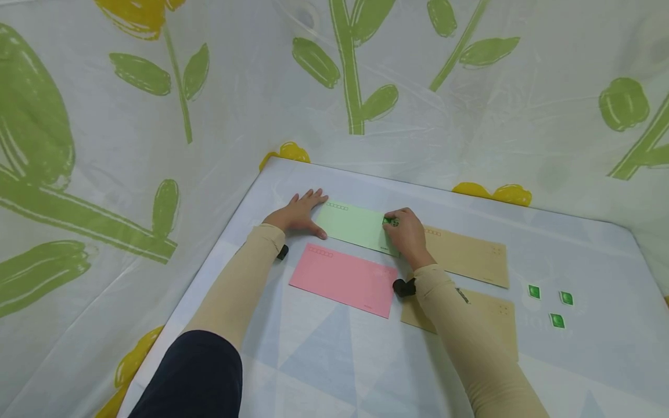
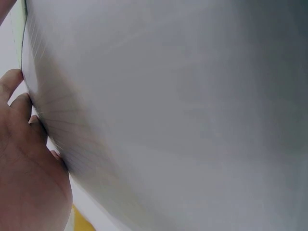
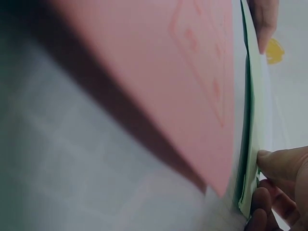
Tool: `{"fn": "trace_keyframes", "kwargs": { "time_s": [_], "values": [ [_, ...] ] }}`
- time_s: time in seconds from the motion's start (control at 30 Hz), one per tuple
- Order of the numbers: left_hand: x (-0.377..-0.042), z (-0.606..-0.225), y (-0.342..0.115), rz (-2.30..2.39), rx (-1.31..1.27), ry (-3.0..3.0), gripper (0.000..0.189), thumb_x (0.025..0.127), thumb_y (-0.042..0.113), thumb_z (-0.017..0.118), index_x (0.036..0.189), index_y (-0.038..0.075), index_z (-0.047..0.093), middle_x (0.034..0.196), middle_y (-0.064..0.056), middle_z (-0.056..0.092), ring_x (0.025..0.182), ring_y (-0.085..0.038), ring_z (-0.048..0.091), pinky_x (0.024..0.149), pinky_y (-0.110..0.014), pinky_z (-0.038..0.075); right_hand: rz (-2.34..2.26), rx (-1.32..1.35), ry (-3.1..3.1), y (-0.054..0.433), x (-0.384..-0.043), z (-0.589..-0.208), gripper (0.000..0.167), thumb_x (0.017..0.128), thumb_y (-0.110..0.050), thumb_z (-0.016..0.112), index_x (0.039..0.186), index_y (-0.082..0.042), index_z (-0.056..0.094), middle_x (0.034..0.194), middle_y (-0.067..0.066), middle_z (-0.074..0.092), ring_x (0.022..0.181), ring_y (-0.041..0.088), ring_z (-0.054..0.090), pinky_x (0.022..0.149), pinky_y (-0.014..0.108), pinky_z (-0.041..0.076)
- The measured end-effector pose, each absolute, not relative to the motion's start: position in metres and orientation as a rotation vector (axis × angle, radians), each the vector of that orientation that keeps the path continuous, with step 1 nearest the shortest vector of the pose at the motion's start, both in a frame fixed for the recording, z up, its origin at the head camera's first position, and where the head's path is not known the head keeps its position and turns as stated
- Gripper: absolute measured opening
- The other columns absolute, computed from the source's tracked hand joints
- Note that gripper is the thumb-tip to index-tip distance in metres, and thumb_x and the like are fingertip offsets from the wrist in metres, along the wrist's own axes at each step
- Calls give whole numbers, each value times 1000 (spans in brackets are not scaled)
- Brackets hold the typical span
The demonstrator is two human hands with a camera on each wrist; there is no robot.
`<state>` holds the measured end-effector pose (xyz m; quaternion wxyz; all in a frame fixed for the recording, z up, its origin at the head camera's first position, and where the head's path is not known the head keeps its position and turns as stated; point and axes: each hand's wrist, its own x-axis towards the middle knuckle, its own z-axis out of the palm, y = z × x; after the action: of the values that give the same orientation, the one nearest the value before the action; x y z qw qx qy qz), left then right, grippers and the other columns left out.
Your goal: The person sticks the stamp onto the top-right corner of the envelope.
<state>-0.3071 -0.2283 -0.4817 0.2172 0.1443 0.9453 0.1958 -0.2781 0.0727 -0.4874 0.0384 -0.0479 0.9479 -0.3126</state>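
Observation:
A light green envelope [image 1: 350,226] lies on the table. At its left end my left hand [image 1: 299,213] rests with fingers spread, the thumb at the envelope's lower left corner. My right hand [image 1: 407,233] is at the upper right corner, its thumb and fingertips pinching a small green stamp [image 1: 391,221] against the envelope. In the right wrist view, the thumb of the right hand [image 3: 288,183] touches the green envelope [image 3: 255,120]; the stamp is hidden there. Nearer to me lies a pink envelope [image 1: 342,277]. Only part of the left hand [image 2: 29,159] shows in the left wrist view.
Two tan envelopes lie to the right, a far one [image 1: 470,256] and a near one [image 1: 491,325] partly behind the right forearm; a green mark [image 1: 462,296] shows on the near one. Three green stamps [image 1: 557,320] sit farther right. Patterned cloth [image 1: 418,116] hangs behind the table.

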Motion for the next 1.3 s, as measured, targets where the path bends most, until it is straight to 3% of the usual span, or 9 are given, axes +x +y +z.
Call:
{"fn": "trace_keyframes", "kwargs": {
  "time_s": [1.07,1.3],
  "values": [
    [-307,-480,-228,532,402,2611,118,77,52,86,165,16,16,172,-4,-1,157,-23,-8,126,-44,-10,-944,-148,2891,73,-277,-486,33,100,-17,65,130,-3,68,138,17,55,131,37,51,111,51,43],
    [-306,-478,-228,582,397,2595,121,73,54,88,164,14,18,172,-5,1,157,-24,-8,126,-44,-11,-980,-148,2896,72,-276,-486,33,99,-15,66,130,-2,68,137,17,55,131,36,52,110,51,44]
  ]
}}
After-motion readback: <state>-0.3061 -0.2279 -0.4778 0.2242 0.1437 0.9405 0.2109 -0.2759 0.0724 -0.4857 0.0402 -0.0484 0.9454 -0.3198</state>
